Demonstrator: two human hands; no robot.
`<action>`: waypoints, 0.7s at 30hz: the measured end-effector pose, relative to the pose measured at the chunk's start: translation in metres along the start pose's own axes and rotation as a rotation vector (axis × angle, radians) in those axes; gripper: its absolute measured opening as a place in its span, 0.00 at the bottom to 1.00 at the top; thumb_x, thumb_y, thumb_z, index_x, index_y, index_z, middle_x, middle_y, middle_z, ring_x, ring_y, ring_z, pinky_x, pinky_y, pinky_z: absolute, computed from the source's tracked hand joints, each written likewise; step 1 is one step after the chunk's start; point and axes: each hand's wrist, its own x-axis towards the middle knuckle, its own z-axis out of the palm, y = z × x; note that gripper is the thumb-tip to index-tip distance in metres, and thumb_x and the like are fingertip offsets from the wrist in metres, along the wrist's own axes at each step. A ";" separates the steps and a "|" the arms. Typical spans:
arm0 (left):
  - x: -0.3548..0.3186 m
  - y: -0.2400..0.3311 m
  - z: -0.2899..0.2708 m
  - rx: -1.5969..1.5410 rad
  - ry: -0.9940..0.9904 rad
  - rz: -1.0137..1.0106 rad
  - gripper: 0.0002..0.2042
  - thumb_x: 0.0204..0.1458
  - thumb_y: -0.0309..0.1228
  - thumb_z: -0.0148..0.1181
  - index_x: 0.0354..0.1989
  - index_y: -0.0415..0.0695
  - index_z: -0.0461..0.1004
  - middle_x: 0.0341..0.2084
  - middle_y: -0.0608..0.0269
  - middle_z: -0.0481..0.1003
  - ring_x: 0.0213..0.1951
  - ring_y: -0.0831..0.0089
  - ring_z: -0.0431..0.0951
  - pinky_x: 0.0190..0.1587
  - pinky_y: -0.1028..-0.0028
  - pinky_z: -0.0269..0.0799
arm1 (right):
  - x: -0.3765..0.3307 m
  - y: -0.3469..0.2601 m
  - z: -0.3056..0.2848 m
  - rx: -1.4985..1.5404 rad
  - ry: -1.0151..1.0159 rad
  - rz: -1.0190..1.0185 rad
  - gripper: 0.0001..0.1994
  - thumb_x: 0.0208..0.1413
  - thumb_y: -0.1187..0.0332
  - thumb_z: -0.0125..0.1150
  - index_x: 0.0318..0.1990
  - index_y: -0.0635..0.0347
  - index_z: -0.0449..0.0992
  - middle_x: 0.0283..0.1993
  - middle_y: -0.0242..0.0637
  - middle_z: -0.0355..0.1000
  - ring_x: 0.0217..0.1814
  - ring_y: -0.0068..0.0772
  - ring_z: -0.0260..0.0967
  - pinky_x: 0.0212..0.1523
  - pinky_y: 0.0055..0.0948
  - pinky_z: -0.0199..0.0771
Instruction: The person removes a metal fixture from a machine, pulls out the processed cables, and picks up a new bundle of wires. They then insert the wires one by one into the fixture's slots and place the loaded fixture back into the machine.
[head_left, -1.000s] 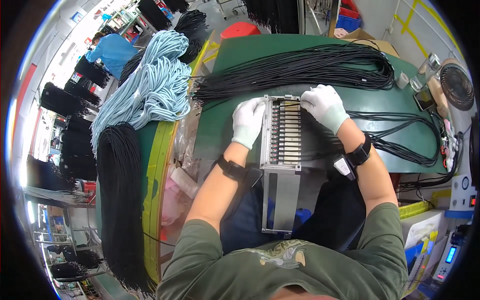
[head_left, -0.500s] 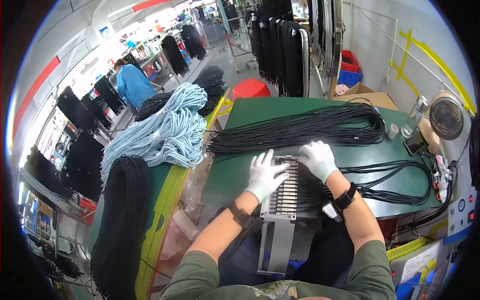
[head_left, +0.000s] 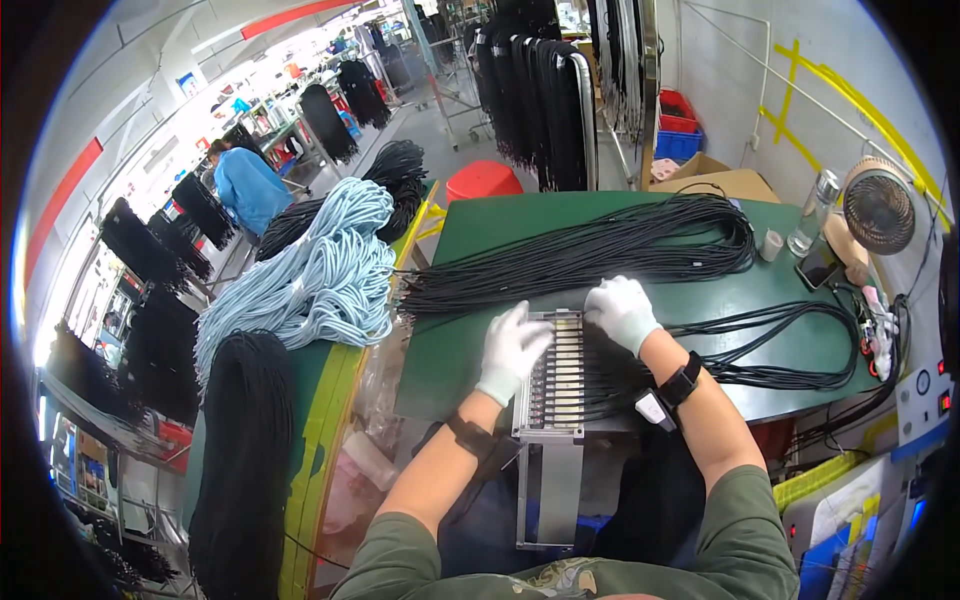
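A metal fixture (head_left: 566,380) with a row of narrow, pale slots stands at the near edge of the green table. Black cables (head_left: 602,385) run out of its right side, under my right forearm. My left hand (head_left: 512,352), in a white glove, is over the fixture's upper left side with fingers apart, slightly blurred, and nothing visible in them. At the fixture's upper right corner, my white-gloved right hand (head_left: 620,312) has its fingers bent together; whatever is between the fingertips is hidden.
A long black cable bundle (head_left: 600,245) lies across the green table (head_left: 480,215) beyond my hands. Light blue cables (head_left: 335,270) and a black bundle (head_left: 245,420) lie to the left. A bottle (head_left: 813,215), phone (head_left: 818,268) and fan (head_left: 880,205) are at right.
My left hand has drawn its spread fingers in somewhat and lies along the fixture's left side. My right hand stays near the upper right corner. The whole view has shifted slightly.
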 end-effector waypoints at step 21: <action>0.006 0.005 -0.010 -0.438 0.064 -0.139 0.08 0.52 0.32 0.65 0.28 0.40 0.82 0.47 0.55 0.79 0.53 0.60 0.74 0.56 0.65 0.68 | 0.003 -0.041 -0.027 0.424 0.194 -0.156 0.10 0.47 0.61 0.71 0.33 0.54 0.81 0.31 0.36 0.76 0.39 0.44 0.72 0.43 0.41 0.72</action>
